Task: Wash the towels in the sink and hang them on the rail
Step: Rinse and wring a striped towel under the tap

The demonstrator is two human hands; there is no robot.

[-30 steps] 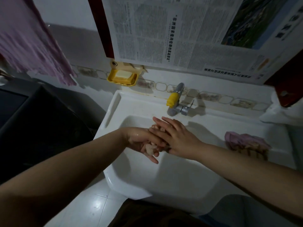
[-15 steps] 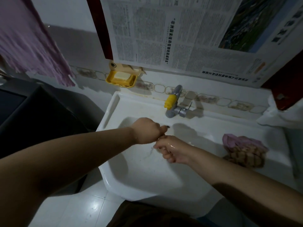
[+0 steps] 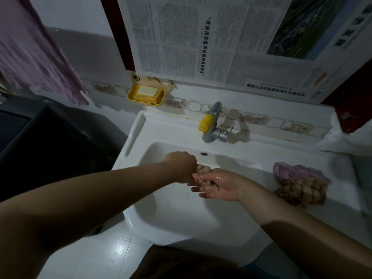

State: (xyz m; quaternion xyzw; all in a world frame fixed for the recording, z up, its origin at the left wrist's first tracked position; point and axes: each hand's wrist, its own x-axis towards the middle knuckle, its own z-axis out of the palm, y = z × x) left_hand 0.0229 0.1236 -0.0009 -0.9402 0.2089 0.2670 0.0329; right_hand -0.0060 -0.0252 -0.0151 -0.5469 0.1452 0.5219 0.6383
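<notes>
Over the white sink (image 3: 181, 216) both my hands grip one small wet beige towel (image 3: 203, 169), twisted tight between them. My left hand (image 3: 181, 167) is a fist round its left end. My right hand (image 3: 216, 185) is wet and curls round the other end, and most of the cloth is hidden inside the two grips. On the sink's right ledge lies a crumpled pile: a pink towel (image 3: 291, 171) on a beige checked towel (image 3: 302, 191). Another pink towel (image 3: 34, 55) hangs at the upper left; the rail is out of view.
A grey tap with a yellow handle (image 3: 211, 125) stands behind the basin. A yellow soap dish (image 3: 147, 93) with a soap bar is fixed to the wall, under a taped newspaper (image 3: 221, 41). A dark appliance (image 3: 40, 148) stands left of the sink. White tiled floor lies below.
A second ago my hands lay flat, rubbing the towel between them. They have since closed into fists on it and twisted it.
</notes>
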